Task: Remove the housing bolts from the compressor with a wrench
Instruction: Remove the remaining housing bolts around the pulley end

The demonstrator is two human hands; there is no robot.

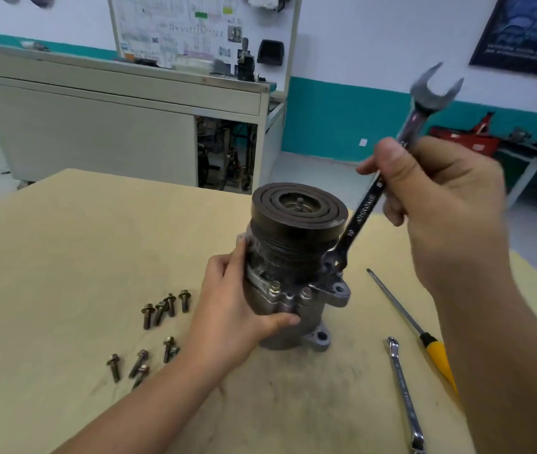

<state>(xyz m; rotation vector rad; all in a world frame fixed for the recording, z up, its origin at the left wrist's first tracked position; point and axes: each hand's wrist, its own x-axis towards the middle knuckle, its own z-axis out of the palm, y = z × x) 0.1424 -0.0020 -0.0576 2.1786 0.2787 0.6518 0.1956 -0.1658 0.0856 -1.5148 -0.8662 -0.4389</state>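
While our left hand point(237, 306) curls its fingers point(241, 253) round the compressor point(293, 257), upright on the tabletop point(64, 257), our right hand point(431, 198) grips the wrench point(362, 209) (lower end against the housing); loose bolts point(165, 306) lie left of it.

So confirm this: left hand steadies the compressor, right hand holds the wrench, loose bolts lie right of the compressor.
One thing wrong: the head view shows the loose bolts lying left of the compressor, not right. The left hand does steady it and the right hand does hold the wrench.
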